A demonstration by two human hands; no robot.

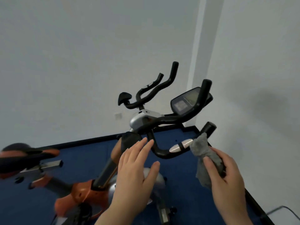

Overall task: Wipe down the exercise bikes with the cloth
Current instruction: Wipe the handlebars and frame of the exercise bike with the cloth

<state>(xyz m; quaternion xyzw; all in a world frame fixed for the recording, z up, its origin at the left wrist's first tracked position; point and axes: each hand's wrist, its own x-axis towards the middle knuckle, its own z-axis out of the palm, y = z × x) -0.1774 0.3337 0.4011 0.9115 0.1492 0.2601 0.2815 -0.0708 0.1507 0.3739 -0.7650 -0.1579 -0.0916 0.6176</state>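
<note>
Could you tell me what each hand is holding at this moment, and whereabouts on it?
The right hand grips the grey cloth wrapped around the right grip of the handlebar, holding the cloth at its middle. The left hand is open and holds nothing.

A small gym room: two exercise bikes (146, 127) (one orange) on blue flooring (178, 184).

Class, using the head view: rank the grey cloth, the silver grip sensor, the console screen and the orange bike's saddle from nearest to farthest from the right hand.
From the right hand:
1. Grey cloth: gripped in it.
2. Silver grip sensor: just left of the cloth.
3. Console screen: above, behind.
4. Orange bike's saddle: far left.
</note>
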